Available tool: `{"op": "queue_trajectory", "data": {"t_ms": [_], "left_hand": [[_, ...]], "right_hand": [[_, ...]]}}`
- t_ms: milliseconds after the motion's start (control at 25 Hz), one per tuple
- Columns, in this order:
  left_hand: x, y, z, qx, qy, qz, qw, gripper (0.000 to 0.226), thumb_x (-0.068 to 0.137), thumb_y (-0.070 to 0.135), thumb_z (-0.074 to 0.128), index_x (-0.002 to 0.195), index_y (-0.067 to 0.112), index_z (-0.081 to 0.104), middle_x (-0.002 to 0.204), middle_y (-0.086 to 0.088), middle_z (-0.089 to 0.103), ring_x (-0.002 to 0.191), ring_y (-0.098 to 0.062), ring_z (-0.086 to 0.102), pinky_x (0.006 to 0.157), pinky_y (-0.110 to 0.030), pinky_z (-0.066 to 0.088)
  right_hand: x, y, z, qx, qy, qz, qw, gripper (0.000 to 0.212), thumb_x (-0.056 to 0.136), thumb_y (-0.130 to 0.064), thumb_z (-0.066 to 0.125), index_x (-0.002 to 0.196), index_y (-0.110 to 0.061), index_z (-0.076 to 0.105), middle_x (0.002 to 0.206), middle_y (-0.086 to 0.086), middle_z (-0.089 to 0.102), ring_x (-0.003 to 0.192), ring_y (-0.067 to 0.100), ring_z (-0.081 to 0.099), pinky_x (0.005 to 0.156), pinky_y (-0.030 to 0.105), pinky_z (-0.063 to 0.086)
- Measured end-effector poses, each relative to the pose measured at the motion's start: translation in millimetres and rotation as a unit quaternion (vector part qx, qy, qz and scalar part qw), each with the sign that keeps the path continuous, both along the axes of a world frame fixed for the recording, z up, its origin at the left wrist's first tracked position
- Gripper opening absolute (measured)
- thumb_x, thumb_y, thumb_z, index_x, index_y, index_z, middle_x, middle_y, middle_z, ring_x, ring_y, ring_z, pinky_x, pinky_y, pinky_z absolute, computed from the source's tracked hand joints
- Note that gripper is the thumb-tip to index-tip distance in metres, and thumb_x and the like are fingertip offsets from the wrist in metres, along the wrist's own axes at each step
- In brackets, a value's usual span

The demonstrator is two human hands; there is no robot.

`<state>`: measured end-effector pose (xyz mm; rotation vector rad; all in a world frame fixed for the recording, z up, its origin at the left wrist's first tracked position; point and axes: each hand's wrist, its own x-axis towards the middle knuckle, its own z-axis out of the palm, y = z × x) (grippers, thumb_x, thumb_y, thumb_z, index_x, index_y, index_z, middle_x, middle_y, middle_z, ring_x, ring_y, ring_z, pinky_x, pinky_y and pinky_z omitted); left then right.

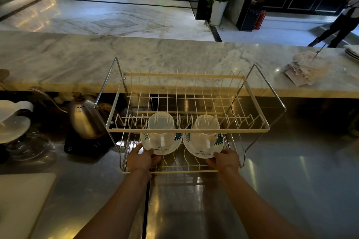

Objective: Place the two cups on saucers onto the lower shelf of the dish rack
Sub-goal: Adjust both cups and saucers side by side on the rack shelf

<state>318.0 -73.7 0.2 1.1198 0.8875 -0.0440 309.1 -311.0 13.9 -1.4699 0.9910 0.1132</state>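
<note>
A two-tier cream wire dish rack (186, 130) stands on the steel counter in front of me. Two white cups sit on leaf-printed saucers inside its lower tier. My left hand (142, 159) grips the near rim of the left saucer (155, 149), which carries the left cup (161, 128). My right hand (225, 159) grips the near rim of the right saucer (202, 151) with the right cup (206, 130) on it. Both saucers are over the lower shelf's wires (174, 167); whether they rest on them I cannot tell. The upper shelf's bars partly hide the cups.
A steel gooseneck kettle (83, 120) on a black scale stands left of the rack. White dripper ware (13, 120) is at far left, a pale board (23, 200) at lower left. The marble bar top (174, 58) behind holds paper napkins (305, 70) and plates (352, 52).
</note>
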Motion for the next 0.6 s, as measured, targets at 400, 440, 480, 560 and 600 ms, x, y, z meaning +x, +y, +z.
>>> {"op": "queue_trajectory", "data": {"t_ms": [400,440,480,560,600], "left_hand": [[-0.6,-2.8,-6.7,0.015,-0.016,0.007,1.000,0.057,0.083,-0.017,0.063,0.134,0.010,0.061,0.122,-0.028,0.067,0.079,-0.037,0.071,0.042,-0.028,0.060],[-1.2,-2.4,-7.7,0.016,-0.016,0.006,1.000,0.057,0.083,-0.016,0.063,0.134,0.011,0.060,0.123,-0.028,0.067,0.081,-0.037,0.072,0.044,-0.028,0.060],[-1.3,-2.5,-8.3,0.019,-0.015,0.004,1.000,0.057,0.083,-0.015,0.064,0.134,0.011,0.060,0.124,-0.027,0.067,0.082,-0.037,0.072,0.045,-0.029,0.061],[-1.1,-1.6,-10.1,0.022,-0.014,0.001,1.000,0.058,0.083,-0.014,0.065,0.134,0.012,0.061,0.124,-0.024,0.067,0.080,-0.034,0.073,0.046,-0.029,0.061],[-1.0,-1.2,-10.9,0.023,-0.014,0.000,1.000,0.058,0.083,-0.014,0.065,0.134,0.012,0.061,0.123,-0.023,0.067,0.078,-0.032,0.073,0.046,-0.029,0.061]], "right_hand": [[8.1,0.0,-0.1,0.006,-0.018,-0.010,1.000,0.033,0.091,0.015,0.051,0.123,0.010,0.058,0.122,0.033,0.064,0.109,0.048,0.066,0.075,0.044,0.058],[8.6,-0.1,-0.6,0.008,-0.020,-0.012,1.000,0.033,0.090,0.015,0.052,0.122,0.010,0.059,0.121,0.033,0.064,0.107,0.047,0.067,0.075,0.045,0.059],[8.8,-0.6,-1.3,0.009,-0.023,-0.013,1.000,0.031,0.090,0.015,0.052,0.120,0.010,0.059,0.119,0.033,0.065,0.105,0.046,0.067,0.076,0.045,0.059],[9.0,-1.7,-2.7,0.003,-0.024,-0.009,1.000,0.028,0.090,0.013,0.054,0.117,0.008,0.061,0.117,0.031,0.067,0.097,0.042,0.068,0.075,0.045,0.060],[8.8,-1.8,-2.7,-0.002,-0.023,-0.006,1.000,0.027,0.090,0.012,0.055,0.116,0.008,0.062,0.116,0.030,0.067,0.094,0.040,0.068,0.074,0.044,0.060]]}}
